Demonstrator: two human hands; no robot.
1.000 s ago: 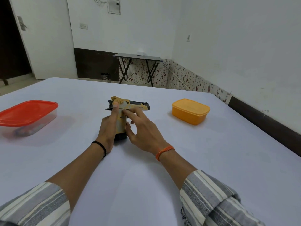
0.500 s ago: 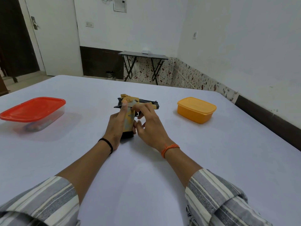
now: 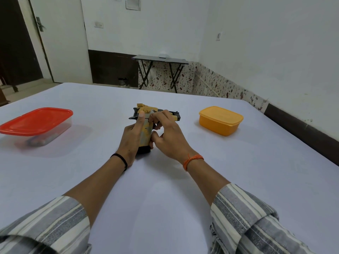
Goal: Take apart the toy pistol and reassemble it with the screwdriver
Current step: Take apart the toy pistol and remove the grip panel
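A yellow and black toy pistol (image 3: 146, 125) stands upright on the white table (image 3: 165, 180), its black magazine base on the surface and its barrel pointing right. My left hand (image 3: 131, 138) grips the handle from the left, thumb lying up along it. My right hand (image 3: 167, 133) sits on the right side, fingertips curled onto the frame just below the slide, near the trigger. No screwdriver is visible.
A clear box with a red lid (image 3: 36, 123) stands at the left, holding some small items. A closed orange box (image 3: 221, 120) stands at the right. A folding table (image 3: 159, 59) is by the far wall.
My right fingers have curled in closer on the pistol's frame. The camera has tilted and shifted a little; the pistol stays upright in the same spot.
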